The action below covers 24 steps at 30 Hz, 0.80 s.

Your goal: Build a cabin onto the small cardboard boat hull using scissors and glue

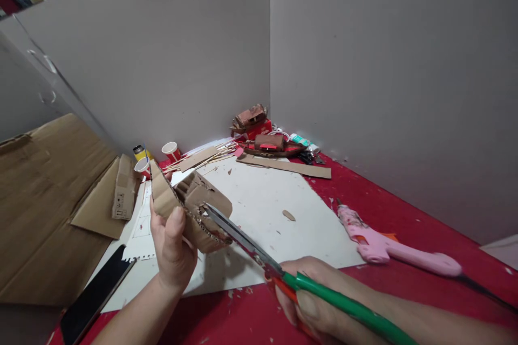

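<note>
Left hand (pixel 174 248) is gripping a boat-shaped cardboard model (pixel 202 237) at its near left side, thumb pressing against the outer wall, other fingers mostly hidden behind it; the model is being held tilted, raised over a white paper sheet (pixel 251 194) on the red desk (pixel 340 180). Right hand (pixel 319 315) is closing around the green and orange handles of scissors (pixel 297 283), blades pointing up and left, tips lying at the model's box-like upper part; cannot tell if they are biting into card. A small cardboard offcut (pixel 288 215) is lying on the paper. To the right, a pink glue gun (pixel 408 253) is resting on its side, cord trailing off. To the left, a black phone (pixel 95 296) is lying near a large cardboard sheet (pixel 48 215). Toward the corner, a cardboard strip (pixel 285 166) is lying just before a brown model boat (pixel 271 143).
</note>
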Available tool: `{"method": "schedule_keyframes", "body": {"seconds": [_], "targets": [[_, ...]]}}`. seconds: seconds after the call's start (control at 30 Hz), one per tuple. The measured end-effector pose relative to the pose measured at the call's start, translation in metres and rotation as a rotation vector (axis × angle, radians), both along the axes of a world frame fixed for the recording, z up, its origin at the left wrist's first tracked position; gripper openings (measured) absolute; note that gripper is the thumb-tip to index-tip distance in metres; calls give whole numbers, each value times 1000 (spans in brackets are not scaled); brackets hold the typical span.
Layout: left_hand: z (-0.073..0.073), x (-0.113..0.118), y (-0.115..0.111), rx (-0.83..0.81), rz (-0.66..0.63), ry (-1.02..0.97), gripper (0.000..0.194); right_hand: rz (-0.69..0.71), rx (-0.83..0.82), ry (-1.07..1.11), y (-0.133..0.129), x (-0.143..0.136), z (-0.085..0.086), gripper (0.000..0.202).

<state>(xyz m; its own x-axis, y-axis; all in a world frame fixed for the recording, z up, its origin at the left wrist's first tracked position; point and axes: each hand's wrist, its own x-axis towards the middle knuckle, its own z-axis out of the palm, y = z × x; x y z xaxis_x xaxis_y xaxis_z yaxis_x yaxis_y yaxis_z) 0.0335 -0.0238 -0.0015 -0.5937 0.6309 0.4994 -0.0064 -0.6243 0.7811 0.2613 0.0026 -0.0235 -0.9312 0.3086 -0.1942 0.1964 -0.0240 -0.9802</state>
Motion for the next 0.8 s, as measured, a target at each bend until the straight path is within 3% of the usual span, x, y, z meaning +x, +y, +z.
{"method": "schedule_keyframes", "body": {"seconds": [0.13, 0.37, 0.47, 0.6, 0.67, 0.8], "targets": [[-2, 1, -3, -54, 5, -62, 48, -57, 39, 123, -2, -3, 0, 72], [0, -1, -6, -93, -47, -57, 40, -106, -153, 73, -5, 0, 3, 70], [3, -1, -7, -95, -82, -57, 39, -78, -127, 27, -7, 0, -13, 72], [6, -3, -6, -101, -132, -48, 44, -200, -8, -28, -10, -2, -49, 72], [7, -3, -6, -97, -156, -23, 47, -197, -13, -49, -11, 0, -56, 72], [7, -2, -5, -112, -208, -7, 50, -140, -57, -24, -13, 10, -33, 70]]}}
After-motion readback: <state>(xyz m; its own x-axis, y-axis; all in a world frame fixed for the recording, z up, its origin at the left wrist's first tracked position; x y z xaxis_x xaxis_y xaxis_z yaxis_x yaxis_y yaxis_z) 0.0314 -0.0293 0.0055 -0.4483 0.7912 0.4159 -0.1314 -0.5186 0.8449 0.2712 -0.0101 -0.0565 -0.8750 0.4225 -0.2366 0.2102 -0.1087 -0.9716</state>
